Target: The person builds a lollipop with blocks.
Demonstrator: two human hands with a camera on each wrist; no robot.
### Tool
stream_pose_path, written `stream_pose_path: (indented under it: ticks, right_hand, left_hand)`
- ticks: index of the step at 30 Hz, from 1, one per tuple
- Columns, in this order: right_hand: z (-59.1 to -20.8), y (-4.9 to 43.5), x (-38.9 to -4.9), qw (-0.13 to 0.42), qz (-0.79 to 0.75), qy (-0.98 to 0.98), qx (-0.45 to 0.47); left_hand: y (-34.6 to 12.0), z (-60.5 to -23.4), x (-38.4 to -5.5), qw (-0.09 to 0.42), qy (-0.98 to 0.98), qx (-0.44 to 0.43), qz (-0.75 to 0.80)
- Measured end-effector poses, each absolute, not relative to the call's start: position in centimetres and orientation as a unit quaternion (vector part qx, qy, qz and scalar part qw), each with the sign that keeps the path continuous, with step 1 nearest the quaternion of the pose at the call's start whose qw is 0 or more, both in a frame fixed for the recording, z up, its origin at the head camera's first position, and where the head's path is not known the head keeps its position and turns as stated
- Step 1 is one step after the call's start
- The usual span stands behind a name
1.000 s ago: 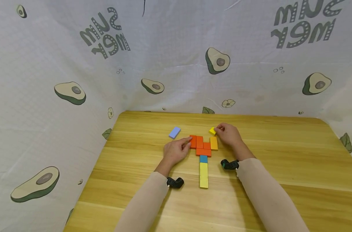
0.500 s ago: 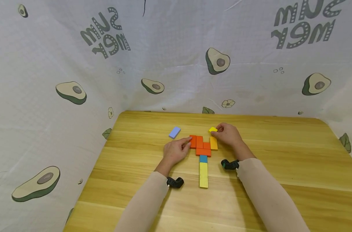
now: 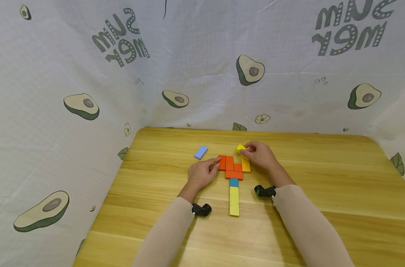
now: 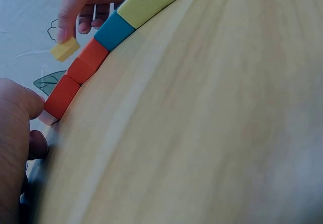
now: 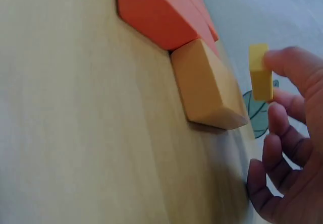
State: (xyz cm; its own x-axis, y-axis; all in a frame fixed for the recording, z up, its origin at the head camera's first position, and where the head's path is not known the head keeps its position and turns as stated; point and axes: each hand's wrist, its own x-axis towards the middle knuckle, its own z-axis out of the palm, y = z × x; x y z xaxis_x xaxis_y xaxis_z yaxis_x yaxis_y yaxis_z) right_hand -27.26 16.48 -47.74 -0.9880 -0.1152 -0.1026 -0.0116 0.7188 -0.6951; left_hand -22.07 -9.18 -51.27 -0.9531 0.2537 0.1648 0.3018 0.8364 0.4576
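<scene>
Between the thumb and index finger of my right hand (image 3: pixel 262 154) is a small yellow block (image 5: pixel 260 72), held over the far end of an orange block (image 5: pixel 209 85). My left hand (image 3: pixel 202 172) rests at the left end of the red blocks (image 3: pixel 229 163), its index finger extended onto the outermost one. These red blocks lie side by side, the orange one against their right side. Below them a blue block (image 3: pixel 234 182) and a long pale yellow block (image 3: pixel 234 201) form a straight stem toward the person.
A loose lavender block (image 3: pixel 201 152) lies beyond the left hand. All of it is on a wooden table (image 3: pixel 339 178). A white curtain (image 3: pixel 209 74) printed with avocados rises behind the table and at its sides. Each wrist carries a small black camera (image 3: pixel 265 190).
My right hand has turned the yellow block and shifted it slightly left, over the orange block's far end. The left hand and the laid blocks stay in place.
</scene>
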Motion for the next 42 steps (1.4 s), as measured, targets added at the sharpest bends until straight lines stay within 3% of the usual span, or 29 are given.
stream_pose_path:
  ticks: [15, 35, 42]
  right_hand:
    - [-47.9, 16.6, -26.7, 0.079, -0.294, 0.937, -0.169]
    - [-47.8, 16.7, -26.2, 0.094, -0.258, 0.945, -0.18]
    - [-48.1, 17.1, -25.9, 0.064, -0.296, 0.938, -0.17]
  left_hand:
    - [-9.2, -51.3, -22.1, 0.053, -0.957, -0.146, -0.246]
    - [-9.1, -51.2, -22.2, 0.047, -0.958, -0.143, -0.244]
    - [-9.2, -51.2, -22.1, 0.047, -0.957, -0.145, -0.247]
